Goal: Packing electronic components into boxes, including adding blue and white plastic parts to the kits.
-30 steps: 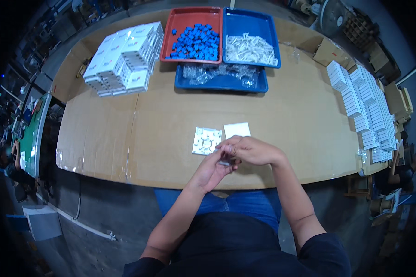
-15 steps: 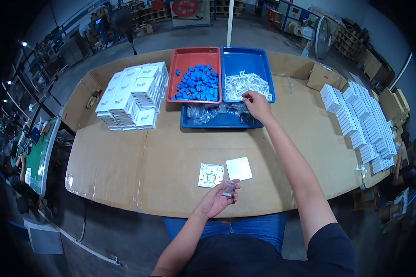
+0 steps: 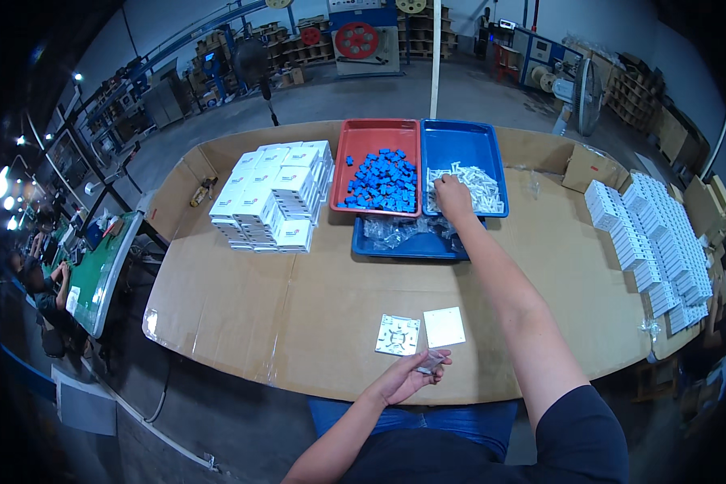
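Observation:
My left hand (image 3: 403, 381) is closed around a small clear plastic bag (image 3: 432, 361) just over the table's near edge. Close beyond it lie a white square faceplate with an open, moulded inside (image 3: 398, 334) and a plain white square plate (image 3: 444, 327). My right hand (image 3: 455, 198) reaches into the upper blue tray (image 3: 460, 139), at the left of a heap of small white slender parts (image 3: 484, 190). Its fingers are pinched together at the heap; what sits between the fingertips is too small to make out.
Left of that tray, a red tray (image 3: 379, 135) holds small blue pieces (image 3: 383, 179). A lower blue tray (image 3: 411, 253) holds clear bags (image 3: 389, 231). White boxes (image 3: 270, 194) are stacked at left, white square units (image 3: 649, 242) at right. Another person sits by a green table (image 3: 105, 270).
The whole view has shifted, so the table appears lower and further right. My right hand has moved leftward within the blue tray. My left hand still holds the bag.

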`<state>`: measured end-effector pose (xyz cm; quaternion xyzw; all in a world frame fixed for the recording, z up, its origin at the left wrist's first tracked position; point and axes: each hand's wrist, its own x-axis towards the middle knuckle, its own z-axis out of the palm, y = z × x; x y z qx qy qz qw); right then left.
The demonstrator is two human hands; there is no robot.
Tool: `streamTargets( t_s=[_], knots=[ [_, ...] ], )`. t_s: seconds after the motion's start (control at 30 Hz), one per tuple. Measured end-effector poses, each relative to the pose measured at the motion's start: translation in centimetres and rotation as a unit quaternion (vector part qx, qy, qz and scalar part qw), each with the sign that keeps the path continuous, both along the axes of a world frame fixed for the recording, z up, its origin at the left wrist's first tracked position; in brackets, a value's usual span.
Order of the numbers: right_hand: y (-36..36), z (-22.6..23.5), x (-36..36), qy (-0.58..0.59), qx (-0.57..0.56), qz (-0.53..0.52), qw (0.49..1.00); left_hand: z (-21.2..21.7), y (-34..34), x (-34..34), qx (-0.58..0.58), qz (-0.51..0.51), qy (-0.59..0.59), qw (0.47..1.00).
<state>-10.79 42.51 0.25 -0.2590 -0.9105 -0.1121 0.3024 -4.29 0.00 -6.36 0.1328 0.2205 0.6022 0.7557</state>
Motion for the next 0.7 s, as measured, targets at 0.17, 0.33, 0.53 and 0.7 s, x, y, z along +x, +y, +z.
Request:
streamTargets(
  t_s=[0.17, 0.33, 0.53, 0.7],
  knots=[
    [-0.1, 0.3, 1.3, 0.100, -0.089, 0.036, 0.990, 0.1, 0.1, 0.0, 0.006, -0.001, -0.001, 1.000],
    [0.7, 1.8, 3.9, 0.270, -0.310, 0.042, 0.911, 0.2, 0.4, 0.1, 0.020, -0.007, 0.011, 1.000],
    [-6.9, 7.8, 8.6, 0.435, -0.627, 0.169, 0.623, 2.7, -1.3, 0.2, 0.036, 0.046, 0.152, 0.987],
    [-13.4, 11.6, 14.4, 0.471, -0.634, 0.271, 0.550, 7.5, -1.8, -0.7, 0.083, 0.021, 0.304, 0.949]
  ],
)
